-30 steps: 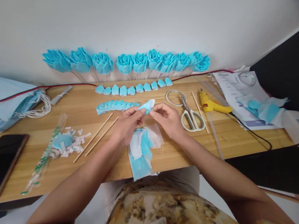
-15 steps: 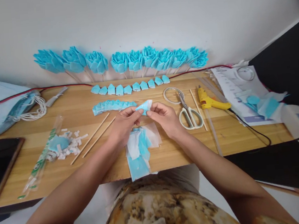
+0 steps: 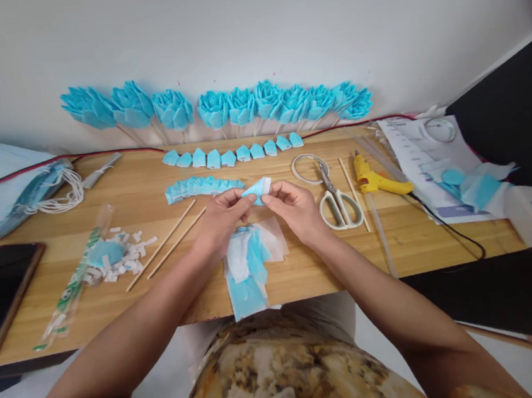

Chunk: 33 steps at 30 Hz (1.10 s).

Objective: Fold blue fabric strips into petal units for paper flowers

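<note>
A small folded piece of blue and white mask fabric (image 3: 258, 189) is pinched between my two hands above the table. My left hand (image 3: 225, 216) grips its left end, thumb on top. On its right edge, my right hand (image 3: 293, 209) holds with thumb and fingers closed. Below the hands lie loose blue and white fabric pieces (image 3: 248, 289), partly over the table's front edge. Just beyond the hands runs an overlapping row of folded blue petals (image 3: 198, 187). Farther back, several separate folded petals (image 3: 213, 159) form a second row.
Blue fabric flowers (image 3: 172, 109) on sticks lean against the wall. Scissors (image 3: 339, 204), a roll of tape (image 3: 299, 173) and a yellow glue gun (image 3: 375, 179) lie right. Left are wooden sticks (image 3: 161, 245), white scraps (image 3: 129, 257), a phone (image 3: 5, 296) and bagged masks (image 3: 2, 182).
The folded fabric stays between both hands, with only a slight shift of the fingers. The whole view has moved very slightly.
</note>
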Motion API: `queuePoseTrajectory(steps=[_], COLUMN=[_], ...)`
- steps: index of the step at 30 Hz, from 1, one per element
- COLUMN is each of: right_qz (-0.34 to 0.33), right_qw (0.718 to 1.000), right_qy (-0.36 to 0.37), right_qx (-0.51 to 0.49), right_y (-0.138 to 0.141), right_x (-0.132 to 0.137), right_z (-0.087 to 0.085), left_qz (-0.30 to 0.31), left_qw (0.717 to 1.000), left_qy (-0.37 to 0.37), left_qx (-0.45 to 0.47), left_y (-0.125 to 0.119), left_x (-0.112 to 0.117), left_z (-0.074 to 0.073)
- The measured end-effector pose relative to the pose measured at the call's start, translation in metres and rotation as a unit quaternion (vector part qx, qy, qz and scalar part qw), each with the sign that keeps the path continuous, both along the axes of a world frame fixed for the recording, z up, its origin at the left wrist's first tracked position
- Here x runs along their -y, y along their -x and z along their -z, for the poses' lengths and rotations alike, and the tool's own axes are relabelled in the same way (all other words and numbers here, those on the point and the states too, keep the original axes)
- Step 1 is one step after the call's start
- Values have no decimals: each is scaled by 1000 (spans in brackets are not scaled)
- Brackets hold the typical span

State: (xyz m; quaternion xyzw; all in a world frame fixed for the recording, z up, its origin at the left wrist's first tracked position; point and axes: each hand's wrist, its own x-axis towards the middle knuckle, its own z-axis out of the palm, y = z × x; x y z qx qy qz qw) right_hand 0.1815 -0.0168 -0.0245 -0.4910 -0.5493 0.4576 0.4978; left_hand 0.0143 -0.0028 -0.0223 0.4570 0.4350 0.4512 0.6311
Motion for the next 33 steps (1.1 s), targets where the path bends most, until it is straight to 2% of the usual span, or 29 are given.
queuePoseTrajectory(steps=[9, 16, 25, 33], right_qz=[3, 1, 13, 5], right_qw=[1000, 999, 999, 1000], right_qy=[-20, -33, -4, -2], right_qx=[15, 21, -36, -26], right_y=[1, 1, -11, -10], right_x=[1, 2, -3, -3], right_z=[-3, -4, 1, -3], left_qz=[37, 26, 51, 48], left_qw=[999, 999, 998, 994], left_qy=[14, -20, -5, 10], left_qx=[-7, -34, -49, -96], left_y=[-2, -1, -1, -3], left_x=[2, 1, 0, 4], left_z=[-4, -3, -2, -8])
